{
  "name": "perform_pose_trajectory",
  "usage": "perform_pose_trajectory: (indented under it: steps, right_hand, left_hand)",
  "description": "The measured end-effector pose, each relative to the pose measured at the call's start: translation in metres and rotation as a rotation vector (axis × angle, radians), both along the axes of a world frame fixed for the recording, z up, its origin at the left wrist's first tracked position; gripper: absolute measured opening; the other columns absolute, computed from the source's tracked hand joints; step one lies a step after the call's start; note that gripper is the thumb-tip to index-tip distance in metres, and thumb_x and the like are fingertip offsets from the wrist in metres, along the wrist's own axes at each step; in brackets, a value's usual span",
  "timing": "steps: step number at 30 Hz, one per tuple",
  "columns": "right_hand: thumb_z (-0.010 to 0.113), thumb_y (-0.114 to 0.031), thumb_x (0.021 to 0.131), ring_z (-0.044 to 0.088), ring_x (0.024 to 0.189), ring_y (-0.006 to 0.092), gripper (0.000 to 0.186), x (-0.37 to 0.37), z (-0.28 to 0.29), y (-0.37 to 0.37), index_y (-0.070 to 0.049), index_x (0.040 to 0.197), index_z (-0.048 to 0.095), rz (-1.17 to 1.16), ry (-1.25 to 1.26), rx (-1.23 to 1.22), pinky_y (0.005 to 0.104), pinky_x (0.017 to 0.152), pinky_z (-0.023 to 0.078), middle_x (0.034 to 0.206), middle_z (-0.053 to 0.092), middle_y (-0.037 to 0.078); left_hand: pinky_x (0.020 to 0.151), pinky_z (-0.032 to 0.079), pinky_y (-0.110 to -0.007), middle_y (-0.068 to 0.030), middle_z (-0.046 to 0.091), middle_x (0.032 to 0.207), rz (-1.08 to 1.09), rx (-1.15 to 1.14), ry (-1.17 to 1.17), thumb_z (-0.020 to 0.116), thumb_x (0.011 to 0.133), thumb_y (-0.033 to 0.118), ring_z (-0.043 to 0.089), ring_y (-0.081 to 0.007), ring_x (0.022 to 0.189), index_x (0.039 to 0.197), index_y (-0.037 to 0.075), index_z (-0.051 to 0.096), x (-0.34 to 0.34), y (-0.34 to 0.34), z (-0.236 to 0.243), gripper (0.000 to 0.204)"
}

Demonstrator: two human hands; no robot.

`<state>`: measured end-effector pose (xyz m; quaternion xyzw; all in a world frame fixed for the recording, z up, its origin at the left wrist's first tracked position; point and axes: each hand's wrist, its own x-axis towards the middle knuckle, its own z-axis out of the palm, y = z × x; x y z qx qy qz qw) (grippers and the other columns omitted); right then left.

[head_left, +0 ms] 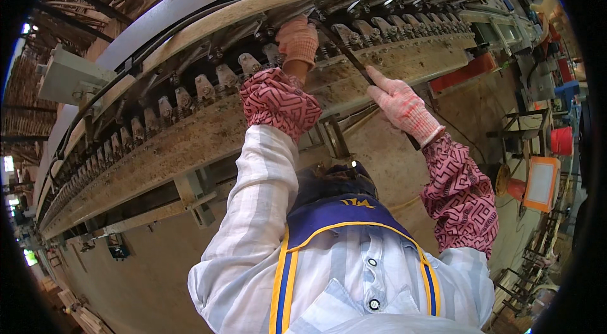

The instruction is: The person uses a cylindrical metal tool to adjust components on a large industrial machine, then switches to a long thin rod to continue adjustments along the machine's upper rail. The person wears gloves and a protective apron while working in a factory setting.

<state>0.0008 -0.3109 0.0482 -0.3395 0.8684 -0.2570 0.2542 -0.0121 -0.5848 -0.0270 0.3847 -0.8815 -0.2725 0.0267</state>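
Metal clamps, grey with rounded tops and bolts (226, 76): more than twenty, in one curved row across the upper frame; too small toward the ends for an exact count.
Beam, long, tan and dirt-specked (190, 135): one, running just below the row.
Rod, thin, dark and straight (345, 51): one, slanting from the clamps at upper centre down to right of centre.
Left hand, in an orange-pink knitted glove (297, 41): one, upper centre, reaching in among the clamps; fingertips hidden, so cannot tell whether gripping.
Right hand, in a white-and-pink knitted glove (403, 105): one, right of centre, closed around the rod.
Sleeve covers, pink with dark maze pattern (459, 192): two, one per forearm.
Apron, navy with yellow edging (335, 223): one, lower centre.
Bucket, red (561, 141): one, far right.
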Motion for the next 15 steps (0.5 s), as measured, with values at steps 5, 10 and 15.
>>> perform_pose_trajectory:
  steps: [5, 10, 15]
  right_hand:
    - [0.056, -0.028, 0.101, 0.052, 0.081, 0.0201, 0.056, -0.007, -0.007, -0.001, -0.010, 0.153, 0.044, -0.001, -0.001, -0.020, 0.0320, 0.074, 0.046, 0.093, 0.058, 0.010]
    - [0.054, -0.033, 0.101, 0.058, 0.126, 0.0387, 0.058, -0.001, 0.010, 0.000, -0.006, 0.152, 0.043, -0.006, 0.007, 0.091, 0.0376, 0.104, 0.045, 0.134, 0.060, 0.028]
    - [0.053, -0.033, 0.102, 0.056, 0.130, 0.0360, 0.058, 0.004, 0.018, -0.003, -0.008, 0.153, 0.042, -0.068, -0.055, 0.101, 0.0365, 0.107, 0.044, 0.141, 0.057, 0.026]
  left_hand:
    - [0.101, 0.051, -0.057, -0.0129, 0.050, 0.153, 0.111, -0.105, -0.226, 0.047, 0.105, 0.046, 0.055, -0.0363, 0.133, 0.156, 0.028, 0.038, -0.011, 0.004, -0.004, 0.056]
    - [0.094, 0.054, -0.057, -0.0151, 0.054, 0.148, 0.126, -0.122, -0.231, 0.047, 0.104, 0.047, 0.060, -0.0371, 0.128, 0.152, 0.026, 0.044, -0.012, 0.009, -0.003, 0.052]
    - [0.087, 0.055, -0.061, -0.0159, 0.060, 0.141, 0.091, -0.140, -0.176, 0.047, 0.104, 0.048, 0.062, -0.0412, 0.121, 0.147, 0.026, 0.047, -0.012, 0.004, -0.014, 0.048]
